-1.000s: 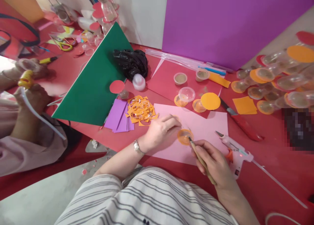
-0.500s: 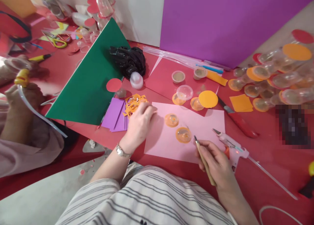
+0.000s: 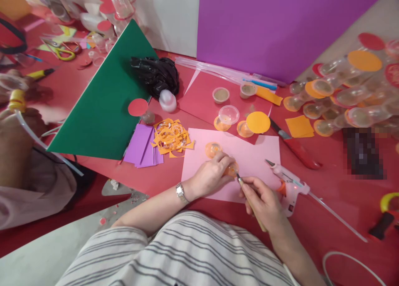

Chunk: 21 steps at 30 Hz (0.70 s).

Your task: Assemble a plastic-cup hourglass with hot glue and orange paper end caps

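My left hand [image 3: 209,177] has its fingers closed on a small clear plastic cup piece with an orange base [image 3: 232,168], lying on a pink sheet [image 3: 254,153]. In my right hand [image 3: 264,200] is a craft knife [image 3: 258,220] with a slim, light brown handle. Its tip meets the right edge of the cup piece; whether it cuts into it I cannot tell. A second, similar plastic piece [image 3: 213,149] rests on the sheet just beyond my left fingers. Orange paper scraps [image 3: 173,137] are heaped left of the sheet.
A glue gun [image 3: 289,186] and a red-handled utility knife [image 3: 301,152] lie to the right. Clear cups with coloured discs [image 3: 352,103] are stacked at the far right. A green board [image 3: 102,99] stands at left, before another person's hands [image 3: 21,124].
My left hand has moved right from beside the orange scraps and taken hold of the nearer plastic piece. The craft knife's tip has come to that piece's edge.
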Available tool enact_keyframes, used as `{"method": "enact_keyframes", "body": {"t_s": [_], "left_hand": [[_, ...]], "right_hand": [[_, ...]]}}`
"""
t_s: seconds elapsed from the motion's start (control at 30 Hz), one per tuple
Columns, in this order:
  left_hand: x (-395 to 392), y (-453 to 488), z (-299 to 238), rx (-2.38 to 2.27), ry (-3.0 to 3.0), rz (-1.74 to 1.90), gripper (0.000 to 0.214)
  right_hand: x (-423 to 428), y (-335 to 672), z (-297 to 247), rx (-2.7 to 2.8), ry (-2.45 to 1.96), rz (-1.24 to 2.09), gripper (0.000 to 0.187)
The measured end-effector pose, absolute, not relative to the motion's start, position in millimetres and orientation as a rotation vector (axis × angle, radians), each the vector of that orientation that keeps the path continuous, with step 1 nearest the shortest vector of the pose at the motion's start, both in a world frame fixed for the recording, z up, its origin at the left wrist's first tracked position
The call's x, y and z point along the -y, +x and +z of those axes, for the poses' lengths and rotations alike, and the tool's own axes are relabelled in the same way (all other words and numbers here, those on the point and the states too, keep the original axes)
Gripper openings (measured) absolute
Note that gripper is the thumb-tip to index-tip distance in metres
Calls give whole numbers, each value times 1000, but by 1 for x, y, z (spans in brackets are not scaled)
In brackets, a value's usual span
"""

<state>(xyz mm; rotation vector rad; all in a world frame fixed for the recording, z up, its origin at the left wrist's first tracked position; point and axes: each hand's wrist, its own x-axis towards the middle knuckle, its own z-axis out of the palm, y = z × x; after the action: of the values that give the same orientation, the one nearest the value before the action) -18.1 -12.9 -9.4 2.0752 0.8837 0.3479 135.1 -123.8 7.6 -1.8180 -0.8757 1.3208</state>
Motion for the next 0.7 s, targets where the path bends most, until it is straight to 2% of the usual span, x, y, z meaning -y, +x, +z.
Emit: {"method": "enact_keyframes", "body": {"t_s": [0.7], "left_hand": [[17,-19,-15,-826,2032,449,31]], "right_hand": [[110,141,19,1147,-1926,1261,39]]}}
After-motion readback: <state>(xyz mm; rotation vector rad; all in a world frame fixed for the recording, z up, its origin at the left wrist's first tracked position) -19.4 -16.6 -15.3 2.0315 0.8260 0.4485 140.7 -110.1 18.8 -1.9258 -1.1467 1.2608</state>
